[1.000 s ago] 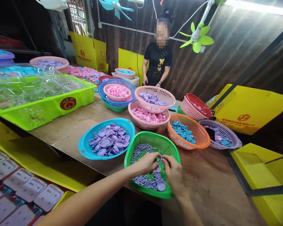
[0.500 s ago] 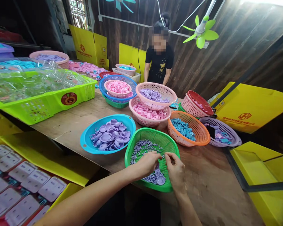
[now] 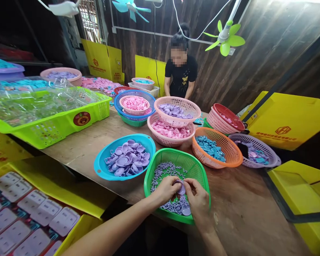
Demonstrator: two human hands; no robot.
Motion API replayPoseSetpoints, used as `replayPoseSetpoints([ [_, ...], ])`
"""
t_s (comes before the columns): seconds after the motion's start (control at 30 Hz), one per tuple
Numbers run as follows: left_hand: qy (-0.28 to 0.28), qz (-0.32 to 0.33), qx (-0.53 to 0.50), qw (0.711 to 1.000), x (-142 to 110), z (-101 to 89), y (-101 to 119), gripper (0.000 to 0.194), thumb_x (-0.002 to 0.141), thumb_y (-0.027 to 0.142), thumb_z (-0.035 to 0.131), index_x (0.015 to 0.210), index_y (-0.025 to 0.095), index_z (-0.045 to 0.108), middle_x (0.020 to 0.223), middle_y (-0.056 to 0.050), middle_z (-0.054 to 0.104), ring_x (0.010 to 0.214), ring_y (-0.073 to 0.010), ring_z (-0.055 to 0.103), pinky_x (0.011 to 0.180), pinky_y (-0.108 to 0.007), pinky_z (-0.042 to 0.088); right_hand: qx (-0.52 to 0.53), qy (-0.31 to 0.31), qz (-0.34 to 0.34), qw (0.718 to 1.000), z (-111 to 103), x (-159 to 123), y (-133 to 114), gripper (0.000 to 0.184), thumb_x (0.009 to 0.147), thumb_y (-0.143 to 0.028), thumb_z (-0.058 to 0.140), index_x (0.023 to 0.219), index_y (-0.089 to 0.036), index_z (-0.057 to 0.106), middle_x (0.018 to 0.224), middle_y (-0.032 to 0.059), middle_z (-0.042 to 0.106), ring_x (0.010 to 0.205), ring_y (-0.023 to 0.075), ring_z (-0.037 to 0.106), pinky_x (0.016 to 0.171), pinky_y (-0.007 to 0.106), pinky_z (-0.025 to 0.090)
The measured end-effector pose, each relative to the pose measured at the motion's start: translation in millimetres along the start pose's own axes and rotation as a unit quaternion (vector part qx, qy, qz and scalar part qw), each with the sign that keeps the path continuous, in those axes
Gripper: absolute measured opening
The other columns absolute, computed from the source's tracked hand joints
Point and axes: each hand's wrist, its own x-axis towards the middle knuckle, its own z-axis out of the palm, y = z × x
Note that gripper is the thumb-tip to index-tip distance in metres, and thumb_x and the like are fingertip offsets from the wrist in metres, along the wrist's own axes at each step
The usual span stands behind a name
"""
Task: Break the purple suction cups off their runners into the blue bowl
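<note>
Over the green basket (image 3: 202,170), my left hand (image 3: 167,189) pinches a small purple toy dish (image 3: 181,188), shallow and round. The fingertips of my right hand (image 3: 198,199) are closed together at the dish's upper right edge; whatever lies between them is too small and covered to make out. Many small purple hook-shaped pieces (image 3: 166,170) lie in the basket, toward its far left and near side. Another purple dish (image 3: 186,209) rests among them, by my right wrist.
Left of the green basket stands a blue basin (image 3: 98,167) of purple dishes. Behind are stacked pink baskets (image 3: 173,140) and an orange basket (image 3: 236,156) of blue pieces. A lime crate (image 3: 104,106) holds clear bags. A person (image 3: 180,74) stands across the table.
My hands have come closer together, and the purple dish now shows between their fingertips. The camera view has shifted slightly.
</note>
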Motion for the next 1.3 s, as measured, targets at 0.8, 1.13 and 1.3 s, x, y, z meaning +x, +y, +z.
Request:
replayPoseSetpoints([
  [0.8, 0.135, 0.030, 0.386, 0.912, -25.3, -6.1, 19.7, 0.023, 0.085, 0.023, 0.034, 0.080, 0.018, 0.056, 0.073, -0.005, 0.062, 0.067, -0.0160, 0.056, 0.061, -0.024, 0.035, -0.101, -0.010, -0.094, 0.990, 15.8, -6.1, -34.6, 0.018, 0.084, -0.027, 0.044, 0.070, -0.020, 0.054, 0.064, 0.0016, 0.057, 0.057, 0.0131, 0.052, 0.057, 0.023, 0.039],
  [1.13, 0.133, -0.002, 0.446, 0.885, -37.3, -7.1, 15.0, 0.018, 0.086, 0.019, 0.034, 0.082, 0.017, 0.051, 0.079, -0.006, 0.060, 0.067, -0.0157, 0.055, 0.061, -0.024, 0.036, -0.115, -0.014, -0.112, 0.987, 37.3, -13.3, -40.1, 0.020, 0.084, -0.023, 0.041, 0.066, -0.020, 0.051, 0.065, 0.0024, 0.055, 0.061, 0.0147, 0.051, 0.058, 0.024, 0.036],
  [1.3, 0.144, 0.010, 0.453, 0.880, -42.0, -28.6, 17.0, 0.020, 0.087, 0.021, 0.033, 0.088, 0.019, 0.052, 0.081, -0.005, 0.061, 0.071, -0.0159, 0.057, 0.063, -0.024, 0.037, -0.001, -0.115, -0.055, 0.992, 34.0, 1.6, -39.9, 0.019, 0.084, -0.027, 0.040, 0.072, -0.019, 0.054, 0.064, 0.0003, 0.057, 0.056, 0.0127, 0.051, 0.053, 0.022, 0.036],
])
